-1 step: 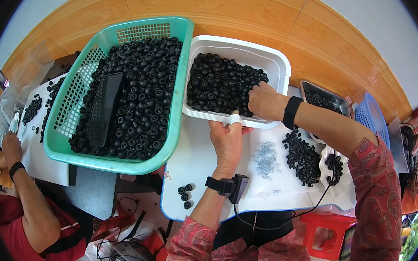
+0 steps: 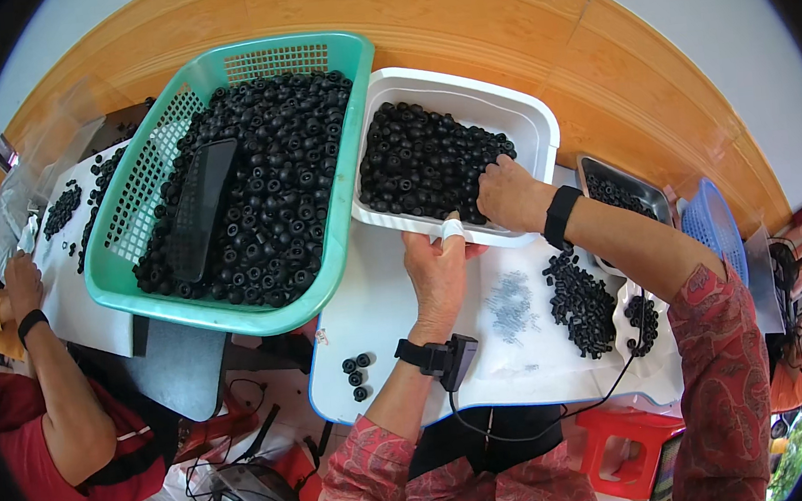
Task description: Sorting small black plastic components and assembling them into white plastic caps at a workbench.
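A white plastic tub (image 2: 539, 133) holds a heap of small round black parts (image 2: 422, 158) with holes in them. My left hand (image 2: 437, 276) grips its front rim, the thumb with a white wrap lying over the edge. Inside the tub's right front corner is my right hand (image 2: 509, 195), its fingers curled down against the black parts; the fingertips and anything in them are hidden. On the white sheet below lie a pile of small black cylinders (image 2: 581, 306) and a scatter of thin metal pins (image 2: 511, 306).
A green basket (image 2: 351, 174) full of black parts stands left, a dark rectangular tray (image 2: 202, 211) on top. Several black parts (image 2: 356, 378) lie on the table (image 2: 350, 322). At right are a metal tray (image 2: 649, 192), a white dish (image 2: 659, 347) and a blue basket (image 2: 713, 223). A co-worker's arm (image 2: 66, 404) shows at left.
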`<state>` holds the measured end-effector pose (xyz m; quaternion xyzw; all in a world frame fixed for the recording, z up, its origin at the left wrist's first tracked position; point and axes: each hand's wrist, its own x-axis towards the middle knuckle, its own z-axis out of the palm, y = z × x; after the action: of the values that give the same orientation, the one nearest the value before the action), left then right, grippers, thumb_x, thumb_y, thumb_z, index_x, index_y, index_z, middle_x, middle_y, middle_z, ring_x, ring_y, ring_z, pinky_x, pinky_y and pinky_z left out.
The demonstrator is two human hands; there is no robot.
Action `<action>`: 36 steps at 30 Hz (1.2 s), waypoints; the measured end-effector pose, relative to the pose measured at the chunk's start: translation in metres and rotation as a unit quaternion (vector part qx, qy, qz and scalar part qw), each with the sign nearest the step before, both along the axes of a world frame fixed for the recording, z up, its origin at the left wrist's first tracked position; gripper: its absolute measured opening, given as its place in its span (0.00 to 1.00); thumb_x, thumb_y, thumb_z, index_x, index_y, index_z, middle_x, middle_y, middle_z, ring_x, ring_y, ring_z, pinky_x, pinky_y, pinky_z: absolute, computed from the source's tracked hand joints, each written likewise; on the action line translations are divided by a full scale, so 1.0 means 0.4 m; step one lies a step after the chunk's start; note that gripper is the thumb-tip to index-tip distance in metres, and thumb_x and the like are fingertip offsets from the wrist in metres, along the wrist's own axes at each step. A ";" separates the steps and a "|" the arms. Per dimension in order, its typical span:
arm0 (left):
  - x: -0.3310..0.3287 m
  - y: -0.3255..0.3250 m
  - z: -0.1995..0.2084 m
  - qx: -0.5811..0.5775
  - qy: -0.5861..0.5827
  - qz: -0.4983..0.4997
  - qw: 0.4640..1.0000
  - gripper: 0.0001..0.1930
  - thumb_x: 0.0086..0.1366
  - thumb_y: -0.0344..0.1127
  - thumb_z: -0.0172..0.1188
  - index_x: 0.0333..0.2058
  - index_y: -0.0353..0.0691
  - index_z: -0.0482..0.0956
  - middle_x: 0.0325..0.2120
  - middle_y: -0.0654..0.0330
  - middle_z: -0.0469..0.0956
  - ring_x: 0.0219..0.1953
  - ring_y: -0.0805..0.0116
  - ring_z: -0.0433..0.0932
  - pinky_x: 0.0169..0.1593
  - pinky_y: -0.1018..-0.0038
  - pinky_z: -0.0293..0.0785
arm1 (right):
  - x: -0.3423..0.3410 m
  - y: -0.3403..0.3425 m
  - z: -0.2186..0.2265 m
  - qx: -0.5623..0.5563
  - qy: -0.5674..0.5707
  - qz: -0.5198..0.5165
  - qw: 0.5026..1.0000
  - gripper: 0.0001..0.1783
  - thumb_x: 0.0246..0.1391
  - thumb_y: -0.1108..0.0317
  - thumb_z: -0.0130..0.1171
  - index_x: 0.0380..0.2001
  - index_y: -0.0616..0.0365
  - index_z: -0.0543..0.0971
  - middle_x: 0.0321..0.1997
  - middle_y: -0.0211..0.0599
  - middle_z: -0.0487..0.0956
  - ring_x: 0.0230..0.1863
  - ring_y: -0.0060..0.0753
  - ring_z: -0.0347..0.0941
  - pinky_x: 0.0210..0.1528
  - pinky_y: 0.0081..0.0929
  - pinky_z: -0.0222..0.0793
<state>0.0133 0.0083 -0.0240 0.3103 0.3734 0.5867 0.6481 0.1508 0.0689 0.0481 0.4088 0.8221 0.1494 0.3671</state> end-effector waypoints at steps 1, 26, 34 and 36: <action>0.003 -0.002 0.004 -0.002 -0.001 0.002 1.000 0.16 0.65 0.25 0.54 0.48 0.25 0.60 0.42 0.48 0.72 0.37 0.63 0.81 0.34 0.70 0.87 | 0.000 0.000 0.001 0.000 -0.030 0.000 1.000 0.12 0.57 0.63 0.54 0.38 0.47 0.86 0.44 0.33 0.79 0.51 0.34 0.71 0.45 0.31 0.62; -0.004 -0.001 0.009 0.004 0.003 0.001 1.000 0.17 0.66 0.25 0.54 0.49 0.24 0.61 0.43 0.48 0.72 0.38 0.64 0.80 0.34 0.71 0.86 | 0.023 0.063 0.038 -0.067 0.083 -0.036 0.994 0.09 0.48 0.73 0.58 0.32 0.59 0.84 0.36 0.44 0.83 0.41 0.46 0.81 0.40 0.39 0.77; -0.003 0.000 0.011 0.005 0.008 -0.004 1.000 0.17 0.66 0.26 0.54 0.49 0.24 0.60 0.43 0.48 0.71 0.38 0.64 0.80 0.34 0.71 0.86 | 0.018 0.065 0.054 -0.110 0.098 -0.055 0.988 0.09 0.46 0.75 0.58 0.32 0.65 0.84 0.35 0.50 0.83 0.40 0.51 0.81 0.40 0.40 0.78; -0.005 -0.001 0.013 0.002 0.011 0.001 1.000 0.17 0.66 0.26 0.54 0.49 0.24 0.60 0.43 0.48 0.71 0.37 0.64 0.80 0.34 0.71 0.86 | 0.007 0.056 0.060 -0.127 0.096 -0.053 0.986 0.10 0.45 0.75 0.58 0.31 0.65 0.83 0.35 0.52 0.83 0.40 0.52 0.81 0.40 0.40 0.78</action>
<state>0.0114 0.0080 -0.0186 0.3180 0.3795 0.5846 0.6427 0.1537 0.0914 0.0722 0.4141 0.8432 -0.0162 0.3426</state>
